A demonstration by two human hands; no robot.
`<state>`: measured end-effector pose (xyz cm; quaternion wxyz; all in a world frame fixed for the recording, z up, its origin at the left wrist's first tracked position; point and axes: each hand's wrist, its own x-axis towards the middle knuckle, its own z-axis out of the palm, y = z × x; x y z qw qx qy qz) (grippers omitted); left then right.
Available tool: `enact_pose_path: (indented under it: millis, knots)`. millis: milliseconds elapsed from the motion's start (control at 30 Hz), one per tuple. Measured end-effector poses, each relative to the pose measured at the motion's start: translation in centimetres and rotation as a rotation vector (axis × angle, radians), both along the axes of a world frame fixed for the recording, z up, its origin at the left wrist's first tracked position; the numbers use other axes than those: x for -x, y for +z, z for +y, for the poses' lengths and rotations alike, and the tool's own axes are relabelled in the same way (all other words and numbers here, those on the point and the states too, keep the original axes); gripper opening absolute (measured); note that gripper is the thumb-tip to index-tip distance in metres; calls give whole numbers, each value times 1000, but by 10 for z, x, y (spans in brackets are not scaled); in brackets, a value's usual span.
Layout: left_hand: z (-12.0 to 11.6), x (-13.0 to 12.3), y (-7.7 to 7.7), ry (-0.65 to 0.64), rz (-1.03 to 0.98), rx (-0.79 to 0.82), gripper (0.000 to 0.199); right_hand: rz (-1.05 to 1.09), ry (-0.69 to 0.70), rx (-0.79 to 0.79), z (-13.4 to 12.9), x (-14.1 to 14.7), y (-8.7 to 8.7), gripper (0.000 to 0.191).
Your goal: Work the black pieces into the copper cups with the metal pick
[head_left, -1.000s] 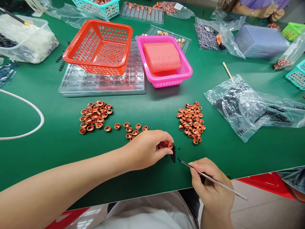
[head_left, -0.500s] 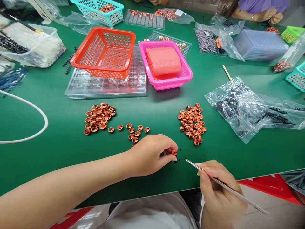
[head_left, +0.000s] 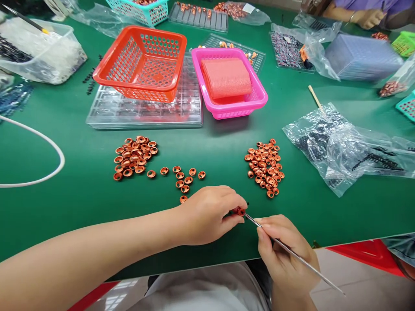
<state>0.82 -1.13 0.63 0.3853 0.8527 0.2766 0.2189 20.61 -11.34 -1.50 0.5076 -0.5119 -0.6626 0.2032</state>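
Note:
Between the thumb and fingers of my left hand [head_left: 210,214] is a small copper-coloured cup with a hole [head_left: 241,211]. My right hand [head_left: 287,250] grips a thin metal pick [head_left: 296,257], pen-fashion, its tip at the cup's opening. Whether the tip carries anything is too small to tell. Several loose copper cups [head_left: 184,188] lie beyond my left hand. A larger pile of cups [head_left: 134,155] is to the left, and another pile of cups [head_left: 266,168] lies beyond my right hand. Tiny black bits by my left fingertips are mostly hidden.
A red basket [head_left: 145,93] stands on clear plastic trays [head_left: 142,119]. Beside it, a pink basket [head_left: 231,111] holds folded pink foam [head_left: 227,77]. Plastic bags with black parts [head_left: 337,147] lie at right. A white cable [head_left: 48,140] curves at left. Another person's hand [head_left: 371,18] shows far right.
My right hand has moved left, bringing the pick's tip from the black bits on the table to the cup in my left hand. The view has shifted slightly.

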Motion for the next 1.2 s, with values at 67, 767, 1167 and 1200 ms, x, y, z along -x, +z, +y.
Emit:
enact_pose_path:
  millis: [67, 767, 1167, 1200]
  knots:
    - [0, 0, 0, 2, 0, -1, 5, -19, -10, -5, 0, 0, 0, 37]
    - [0, 0, 1, -5, 12, -10, 5, -159, -7, -29, 1, -1, -1, 33]
    - [1, 0, -3, -10, 12, -4, 4, -239, 10, -103, 2, -2, 1, 36]
    - [1, 0, -3, -11, 9, -4, 3, -237, 10, -105, 2, -2, 1, 36]
